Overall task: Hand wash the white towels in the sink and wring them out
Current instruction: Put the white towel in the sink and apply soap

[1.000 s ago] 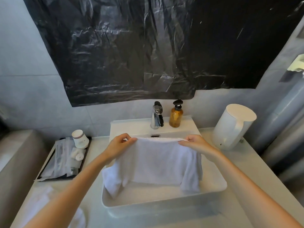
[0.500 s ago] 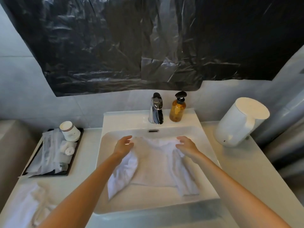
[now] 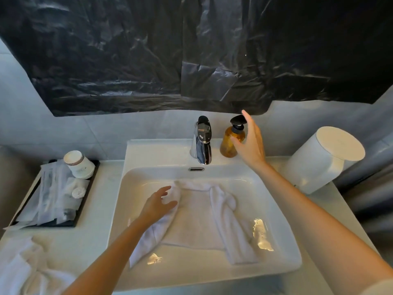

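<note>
Stretches the left forearm in from the lower left, across the near rim of the sink (image 3: 212, 275). Holds the left hand (image 3: 158, 204) palm down, low in the basin, fingers loosely spread and almost straight, gripping nothing, with the fingertips at the bunched left fold of the white towel (image 3: 200, 220); cannot tell whether touching it or just above.

Extends the right arm diagonally over the basin's right corner, up to the back ledge. Holds the right hand (image 3: 252, 143) wide open, fingers splayed, index finger raised beside the black pump head of the amber soap dispenser (image 3: 230, 143), thumb in front of the bottle's body; clasps nothing, contact with the bottle uncertain.

Down on the basin floor: the towel, middle spread flat, both side edges folded inward in rumpled strips, top edge crumpled below the overflow slot.

On the ledge, just left of the dispenser: chrome faucet (image 3: 203, 141). On the counter at lower left, apart from the sink: second white towel (image 3: 25, 271), heaped. Left of the basin: black tray (image 3: 49, 224) with wrapped sachets and a paper cup (image 3: 77, 165). Right of it: white kettle (image 3: 325, 158). On the wall above: crinkled black plastic sheet (image 3: 191, 50).
</note>
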A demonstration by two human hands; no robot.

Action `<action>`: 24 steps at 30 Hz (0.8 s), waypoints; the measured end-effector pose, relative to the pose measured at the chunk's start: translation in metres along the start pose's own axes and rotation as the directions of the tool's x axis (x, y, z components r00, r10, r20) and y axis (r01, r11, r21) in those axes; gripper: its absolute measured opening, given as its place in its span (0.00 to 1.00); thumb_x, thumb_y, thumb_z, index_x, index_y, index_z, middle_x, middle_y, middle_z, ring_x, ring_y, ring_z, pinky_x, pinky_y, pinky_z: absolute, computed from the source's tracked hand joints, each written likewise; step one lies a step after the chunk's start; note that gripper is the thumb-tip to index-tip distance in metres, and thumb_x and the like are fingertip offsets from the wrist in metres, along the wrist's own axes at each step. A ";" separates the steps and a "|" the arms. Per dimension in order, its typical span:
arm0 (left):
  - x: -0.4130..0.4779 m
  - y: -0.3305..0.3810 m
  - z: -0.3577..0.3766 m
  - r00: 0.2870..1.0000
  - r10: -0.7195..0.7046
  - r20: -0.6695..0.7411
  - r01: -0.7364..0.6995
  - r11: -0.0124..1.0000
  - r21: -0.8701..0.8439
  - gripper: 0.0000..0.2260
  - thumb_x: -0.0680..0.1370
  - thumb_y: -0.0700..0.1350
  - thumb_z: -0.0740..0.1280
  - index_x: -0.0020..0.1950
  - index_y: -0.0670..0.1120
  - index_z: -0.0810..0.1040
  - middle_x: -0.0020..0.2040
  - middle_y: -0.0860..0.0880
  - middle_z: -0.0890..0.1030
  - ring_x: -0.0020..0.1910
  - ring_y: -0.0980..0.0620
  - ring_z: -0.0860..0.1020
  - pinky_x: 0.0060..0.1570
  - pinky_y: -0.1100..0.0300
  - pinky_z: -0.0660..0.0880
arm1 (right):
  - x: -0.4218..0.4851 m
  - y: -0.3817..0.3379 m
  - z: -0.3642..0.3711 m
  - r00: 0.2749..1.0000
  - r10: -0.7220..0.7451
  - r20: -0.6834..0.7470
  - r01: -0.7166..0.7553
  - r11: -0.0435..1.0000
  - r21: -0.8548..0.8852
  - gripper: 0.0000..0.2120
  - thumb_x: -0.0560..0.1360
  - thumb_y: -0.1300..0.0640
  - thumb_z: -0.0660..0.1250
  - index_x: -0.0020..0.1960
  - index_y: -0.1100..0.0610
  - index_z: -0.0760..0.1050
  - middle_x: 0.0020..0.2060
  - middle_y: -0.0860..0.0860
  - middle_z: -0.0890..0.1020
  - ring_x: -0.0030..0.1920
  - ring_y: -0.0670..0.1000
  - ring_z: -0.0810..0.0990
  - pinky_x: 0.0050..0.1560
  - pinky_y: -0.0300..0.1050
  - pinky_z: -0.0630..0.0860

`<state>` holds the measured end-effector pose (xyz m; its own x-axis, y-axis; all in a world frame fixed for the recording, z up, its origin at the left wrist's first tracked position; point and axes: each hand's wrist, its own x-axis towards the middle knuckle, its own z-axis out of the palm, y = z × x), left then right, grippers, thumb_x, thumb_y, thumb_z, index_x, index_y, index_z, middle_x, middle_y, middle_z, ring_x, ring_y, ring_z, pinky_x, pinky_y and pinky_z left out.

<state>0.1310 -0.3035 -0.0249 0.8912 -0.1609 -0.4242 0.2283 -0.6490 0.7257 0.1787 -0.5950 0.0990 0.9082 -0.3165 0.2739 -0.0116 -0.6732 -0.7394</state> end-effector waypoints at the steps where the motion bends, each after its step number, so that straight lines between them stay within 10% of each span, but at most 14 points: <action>1: -0.001 -0.001 0.001 1.000 0.003 0.019 -0.004 0.999 0.047 0.29 0.75 0.49 0.73 0.73 0.52 0.67 0.66 0.48 0.75 0.64 0.49 0.74 0.60 0.62 0.67 | 0.005 0.000 0.002 0.999 0.015 0.035 -0.014 1.000 -0.012 0.34 0.76 0.60 0.69 0.77 0.48 0.58 0.73 0.51 0.67 0.72 0.52 0.66 0.70 0.50 0.68; 24: -0.034 -0.009 -0.002 0.985 0.163 -0.055 -0.127 0.904 0.409 0.23 0.77 0.55 0.68 0.71 0.52 0.70 0.70 0.49 0.69 0.69 0.49 0.66 0.65 0.58 0.65 | -0.099 -0.009 -0.011 0.992 -0.085 0.092 0.087 0.996 -0.009 0.15 0.73 0.66 0.65 0.52 0.47 0.77 0.44 0.46 0.82 0.44 0.48 0.79 0.45 0.46 0.77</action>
<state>0.0991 -0.2911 -0.0156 0.9365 -0.2235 -0.2701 -0.0671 -0.8705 0.4877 0.0841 -0.5649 0.0847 0.9405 -0.1952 0.2783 0.0631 -0.7042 -0.7072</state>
